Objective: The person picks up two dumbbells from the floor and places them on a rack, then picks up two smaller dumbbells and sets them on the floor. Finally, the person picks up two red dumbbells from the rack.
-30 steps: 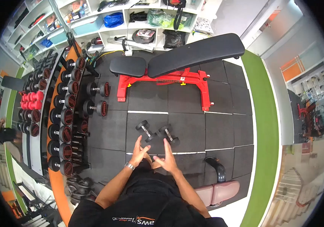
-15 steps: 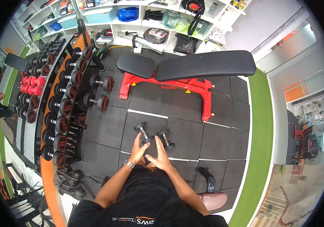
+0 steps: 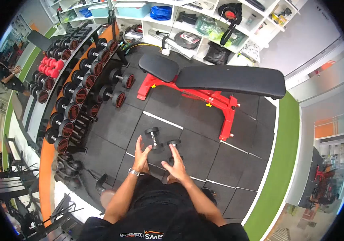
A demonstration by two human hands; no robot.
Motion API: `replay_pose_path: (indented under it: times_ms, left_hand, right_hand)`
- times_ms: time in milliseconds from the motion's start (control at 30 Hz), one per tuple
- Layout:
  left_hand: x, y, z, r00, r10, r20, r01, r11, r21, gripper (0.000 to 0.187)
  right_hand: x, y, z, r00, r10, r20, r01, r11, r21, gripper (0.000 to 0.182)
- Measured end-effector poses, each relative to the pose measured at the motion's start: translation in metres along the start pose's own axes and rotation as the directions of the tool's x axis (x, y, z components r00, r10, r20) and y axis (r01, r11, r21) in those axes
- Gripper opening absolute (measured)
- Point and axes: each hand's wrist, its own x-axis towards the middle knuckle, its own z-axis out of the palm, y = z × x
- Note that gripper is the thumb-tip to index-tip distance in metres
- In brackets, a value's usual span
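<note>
My left hand (image 3: pixel 141 154), with a metal watch at its wrist, is raised with fingers apart and holds nothing. Facing it across a gap, my right hand (image 3: pixel 176 162) is also empty, its fingers spread. Just beyond my left fingertips a small black dumbbell (image 3: pixel 154 138) lies on the dark tiled floor. A second dumbbell (image 3: pixel 173 142) lies to its right, partly hidden behind my right hand. Neither hand visibly touches a dumbbell.
A black-padded bench with a red frame (image 3: pixel 230 80) stands ahead to the right. On the left is a dumbbell rack (image 3: pixel 79 96), with two larger dumbbells on the floor beside it. White shelves (image 3: pixel 172 16) line the back. Kettlebells (image 3: pixel 67 170) sit at lower left.
The view has turned, so the bench and rack appear shifted and tilted. My hands have moved a little farther apart, and the right one covers more of the right dumbbell.
</note>
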Motion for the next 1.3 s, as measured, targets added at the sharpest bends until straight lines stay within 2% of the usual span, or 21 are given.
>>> replay_pose_path:
  times_ms: [33, 67, 100, 133, 233, 333, 467, 533, 600, 700, 800, 867, 933, 1067, 1133, 1300]
  left_hand:
    - [-0.008, -0.001, 0.003, 0.999, -0.023, -0.036, 0.024, 0.999, 0.032, 0.078]
    - [-0.016, -0.004, 0.008, 0.998, -0.031, -0.056, 0.030, 0.999, -0.016, 0.078]
    - [-0.025, -0.013, 0.011, 0.996, -0.040, -0.079, 0.034, 0.997, -0.072, 0.078]
    - [-0.034, -0.020, 0.014, 0.993, -0.050, -0.108, 0.035, 0.991, -0.132, 0.078]
    - [-0.057, -0.030, 0.014, 0.984, -0.067, -0.163, 0.043, 0.989, -0.143, 0.078]
    - [-0.074, -0.031, 0.008, 0.975, -0.074, -0.209, 0.038, 0.985, -0.170, 0.080]
    - [-0.082, -0.039, -0.013, 0.956, -0.050, -0.290, 0.013, 0.992, -0.127, 0.081]
    - [-0.078, -0.035, -0.017, 0.955, -0.044, -0.294, 0.018, 0.996, -0.091, 0.081]
    - [-0.075, -0.035, -0.017, 0.954, -0.108, -0.281, 0.070, 0.987, -0.143, 0.082]
    - [-0.060, -0.047, -0.022, 0.964, -0.082, -0.253, 0.035, 0.982, -0.184, 0.084]
    - [-0.047, -0.061, -0.024, 0.978, -0.134, -0.161, 0.105, 0.979, -0.176, 0.082]
    - [-0.038, -0.076, -0.025, 0.971, -0.144, -0.190, 0.115, 0.981, -0.153, 0.084]
    - [-0.029, -0.074, -0.026, 0.970, -0.163, -0.180, 0.136, 0.979, -0.152, 0.084]
    - [-0.008, -0.089, -0.019, 0.961, -0.146, -0.234, 0.122, 0.986, -0.114, 0.084]
    - [-0.002, -0.089, -0.010, 0.949, -0.205, -0.241, 0.174, 0.974, -0.146, 0.084]
    - [0.017, -0.106, 0.011, 0.927, -0.280, -0.249, 0.236, 0.952, -0.194, 0.084]
  right_hand:
    - [-0.002, 0.005, -0.010, 1.000, -0.011, 0.023, 0.011, 1.000, -0.012, 0.089]
    - [-0.003, 0.009, -0.020, 0.999, -0.022, 0.045, 0.024, 0.999, -0.030, 0.090]
    - [-0.004, 0.015, -0.028, 0.998, 0.004, 0.057, -0.006, 1.000, 0.031, 0.088]
    - [-0.008, 0.022, -0.034, 0.995, 0.056, 0.079, -0.062, 0.995, 0.077, 0.088]
    - [-0.017, 0.040, -0.030, 0.969, 0.178, 0.170, -0.209, 0.960, 0.186, 0.085]
    - [-0.022, 0.059, -0.015, 0.959, 0.049, 0.279, -0.052, 0.999, 0.004, 0.084]
    - [-0.019, 0.058, 0.014, 0.976, -0.041, 0.215, 0.059, 0.995, -0.077, 0.085]
    - [-0.015, 0.049, 0.022, 0.979, -0.039, 0.198, 0.059, 0.993, -0.101, 0.088]
    - [-0.010, 0.039, 0.026, 0.983, -0.031, 0.183, 0.061, 0.986, -0.158, 0.090]
    - [-0.001, 0.046, 0.030, 0.986, 0.015, 0.168, -0.001, 0.997, -0.083, 0.094]
    - [0.006, 0.047, 0.026, 0.978, 0.161, 0.134, -0.164, 0.986, 0.012, 0.093]
    - [0.008, 0.044, 0.018, 0.989, 0.101, 0.109, -0.093, 0.993, -0.076, 0.093]
    - [0.009, 0.044, 0.012, 0.977, 0.183, 0.108, -0.167, 0.975, -0.144, 0.097]
    - [0.010, 0.086, 0.007, 0.985, 0.148, 0.091, -0.114, 0.946, -0.305, 0.105]
    - [0.013, 0.105, 0.004, 0.982, 0.164, 0.096, -0.120, 0.926, -0.358, 0.108]
    - [0.029, 0.137, -0.005, 0.896, 0.408, 0.175, -0.337, 0.882, -0.330, 0.120]
